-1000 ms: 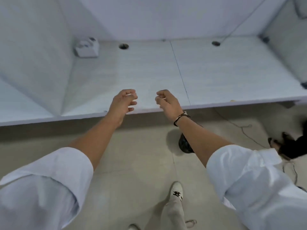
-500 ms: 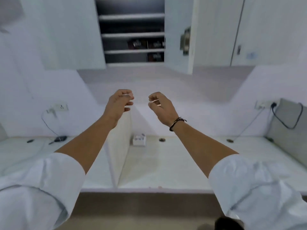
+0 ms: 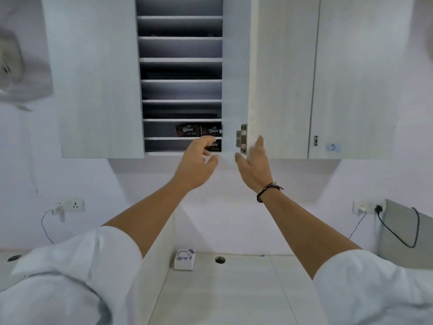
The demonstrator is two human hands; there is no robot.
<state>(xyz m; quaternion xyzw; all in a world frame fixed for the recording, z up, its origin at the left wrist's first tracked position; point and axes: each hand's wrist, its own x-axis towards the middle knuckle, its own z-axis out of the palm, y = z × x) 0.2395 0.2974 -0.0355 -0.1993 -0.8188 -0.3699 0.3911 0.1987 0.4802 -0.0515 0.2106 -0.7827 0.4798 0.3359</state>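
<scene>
Dove pack [image 3: 214,146], dark wrapper, lies flat at the right end of the lowest shelf, centre of the frame, long side running left to right along the shelf front. Around it is the tall white cabinet [image 3: 98,78] filling the top of the frame, slatted with narrow shelves, its door [image 3: 281,78] swung open to the right. Below, at the bottom of the frame, a pale desk [image 3: 234,289] runs under white walls, with a socket [image 3: 75,205] at the left. Now the hands: the left hand [image 3: 198,165] is the nearer one, just below and in front of the pack, fingers loosely curved, thumb apart, gripping nothing. Whether the fingertips touch the wrapper, I can't tell. So the pack lies up and slightly right of that hand. The right hand [image 3: 254,165] is spread flat, fingers straight, beside the door's edge under the metal latch [image 3: 242,139]. Two more Dove packs [image 3: 188,130] sit one shelf up. Smallest, a little white box [image 3: 184,260] stands at the back of the desk.
</scene>
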